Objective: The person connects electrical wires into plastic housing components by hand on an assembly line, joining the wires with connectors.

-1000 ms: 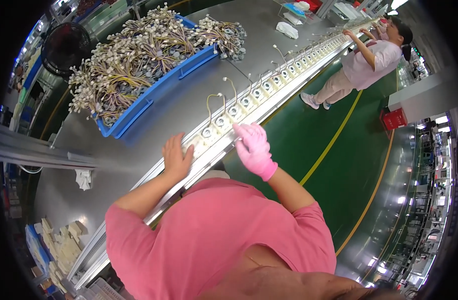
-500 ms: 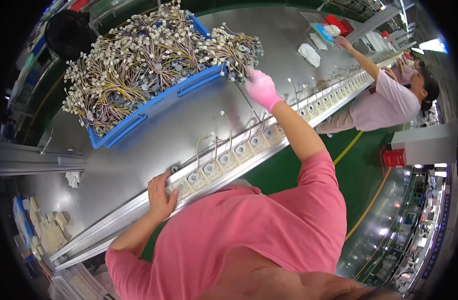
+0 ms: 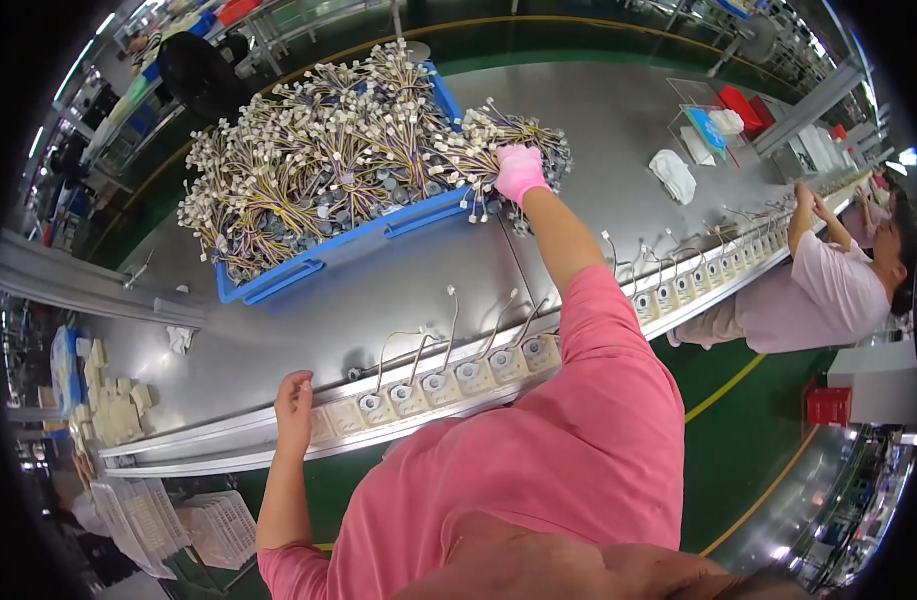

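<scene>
My right hand (image 3: 519, 172), in a pink glove, is closed on a bundle of wire leads (image 3: 478, 150) with white connectors and grey round parts. This bundle lies at the right end of a blue bin (image 3: 378, 236), heaped with the same kind of leads. The tips of my gloved fingers are hidden among the wires. My bare left hand (image 3: 294, 408) is held up beside the left part of a metal rail (image 3: 228, 428), fingers loosely bent and apart, nothing in them. Along the rail sits a row of cream square housings (image 3: 435, 388), several with a wire standing up.
A white cloth (image 3: 672, 177) lies on the metal table (image 3: 618, 110). At right, a co-worker (image 3: 828, 280) stands by the same rail. Cream blocks (image 3: 118, 408) are piled at far left, above white plastic baskets (image 3: 218, 528). A grey post (image 3: 98, 282) stands at left.
My left hand has come off the housings on the rail and moved left. My right hand has gone from pointing at the bundle to closing on it. The whole view has shifted.
</scene>
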`<state>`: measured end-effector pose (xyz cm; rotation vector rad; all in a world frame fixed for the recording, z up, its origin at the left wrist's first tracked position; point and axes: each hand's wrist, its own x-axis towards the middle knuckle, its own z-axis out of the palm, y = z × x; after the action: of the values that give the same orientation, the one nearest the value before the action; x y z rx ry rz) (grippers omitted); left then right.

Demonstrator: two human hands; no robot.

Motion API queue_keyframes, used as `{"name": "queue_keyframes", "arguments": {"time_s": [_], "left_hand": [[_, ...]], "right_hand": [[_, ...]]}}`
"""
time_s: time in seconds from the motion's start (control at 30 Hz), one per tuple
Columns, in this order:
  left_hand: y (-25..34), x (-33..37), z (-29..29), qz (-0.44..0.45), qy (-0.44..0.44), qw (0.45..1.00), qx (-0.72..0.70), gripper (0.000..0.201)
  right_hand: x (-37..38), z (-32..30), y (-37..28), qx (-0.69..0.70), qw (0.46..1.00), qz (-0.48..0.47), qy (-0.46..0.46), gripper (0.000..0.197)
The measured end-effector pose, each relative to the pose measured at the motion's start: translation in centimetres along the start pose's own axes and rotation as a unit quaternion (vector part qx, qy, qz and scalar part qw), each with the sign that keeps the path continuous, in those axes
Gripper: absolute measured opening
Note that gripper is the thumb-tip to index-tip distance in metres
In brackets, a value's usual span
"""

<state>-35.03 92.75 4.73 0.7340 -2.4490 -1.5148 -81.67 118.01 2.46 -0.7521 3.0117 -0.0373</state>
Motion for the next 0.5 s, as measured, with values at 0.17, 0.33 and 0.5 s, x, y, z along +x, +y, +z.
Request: {"name": "queue_keyframes", "arguments": {"time_s": [0.17, 0.33, 0.5], "left_hand": [[1.3, 0.9, -0.1, 0.021, 0.084, 0.996, 0.037, 0.018], [4.3, 4.4, 2.4, 0.059, 0.021, 0.998, -0.006, 0.018], [11.6, 9.3, 11.0, 0.121, -0.138, 0.983, -0.003, 0.019]], "right_hand": [[-2.9, 0.7, 1.9, 0.145, 0.989, 0.008, 0.015, 0.033], [-8.9, -4.7, 0.7, 0.425, 0.901, -0.011, -0.088, 0.034], [-10.9, -3.9, -3.4, 0.588, 0.780, -0.016, -0.213, 0.033]]}}
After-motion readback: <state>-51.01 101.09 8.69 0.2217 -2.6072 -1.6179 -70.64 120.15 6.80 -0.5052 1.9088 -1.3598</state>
